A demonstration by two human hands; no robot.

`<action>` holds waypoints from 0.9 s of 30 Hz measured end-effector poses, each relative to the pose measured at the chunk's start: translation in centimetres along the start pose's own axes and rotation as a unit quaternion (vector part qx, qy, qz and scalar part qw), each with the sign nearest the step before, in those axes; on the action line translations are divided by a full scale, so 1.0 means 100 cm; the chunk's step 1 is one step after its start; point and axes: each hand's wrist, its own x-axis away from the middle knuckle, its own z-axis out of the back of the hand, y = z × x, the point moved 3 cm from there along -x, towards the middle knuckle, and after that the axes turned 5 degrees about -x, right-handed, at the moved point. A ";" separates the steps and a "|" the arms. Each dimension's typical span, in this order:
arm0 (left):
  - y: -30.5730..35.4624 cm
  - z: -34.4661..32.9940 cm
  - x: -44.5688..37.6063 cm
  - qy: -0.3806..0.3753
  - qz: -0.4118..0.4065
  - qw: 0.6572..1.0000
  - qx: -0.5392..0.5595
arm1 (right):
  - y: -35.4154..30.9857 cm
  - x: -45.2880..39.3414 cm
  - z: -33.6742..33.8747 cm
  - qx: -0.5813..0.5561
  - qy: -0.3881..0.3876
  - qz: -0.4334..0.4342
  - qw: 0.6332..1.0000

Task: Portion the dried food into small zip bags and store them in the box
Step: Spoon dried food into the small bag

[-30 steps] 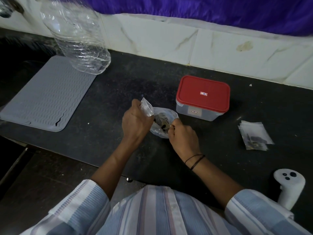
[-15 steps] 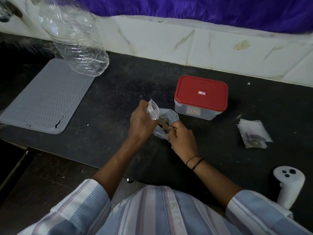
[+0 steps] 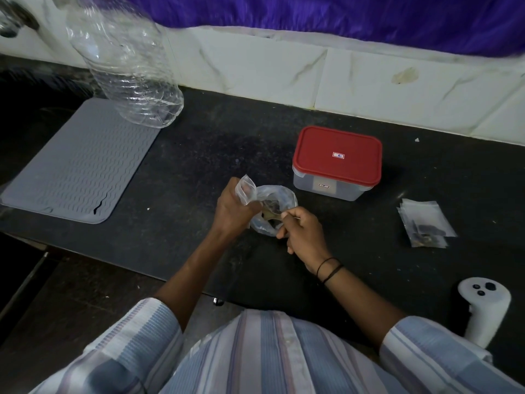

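The person wears a shirt striped lengthwise in pale blue, white and dull mauve, its sleeves ending above the elbows, forearms bare; two thin black bands circle the right wrist, near the hand

Box: clear tub, red lid on, upright. Large clear bag of dark dried food just left-front of box, mouth open. Small zip bag upright at its left edge. Filled zip bags stacked flat right of box.

Hands on clear bag
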 end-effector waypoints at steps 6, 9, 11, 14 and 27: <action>-0.002 0.005 0.000 0.057 0.013 0.997 -0.041 | -0.004 0.009 0.005 -0.131 0.036 -0.005 0.991; -0.004 0.007 0.001 0.051 -0.007 0.997 -0.049 | -0.007 0.013 0.010 -0.163 0.042 -0.016 0.986; -0.003 0.009 0.002 0.047 -0.023 0.997 -0.056 | -0.009 0.016 0.015 -0.172 0.051 -0.017 0.984; 0.000 0.016 0.003 0.071 -0.058 0.994 -0.062 | -0.012 0.021 0.023 -0.171 0.066 -0.014 0.983; 0.028 0.023 -0.002 0.113 -0.176 0.976 -0.070 | -0.074 0.034 0.048 -0.198 0.081 0.064 0.975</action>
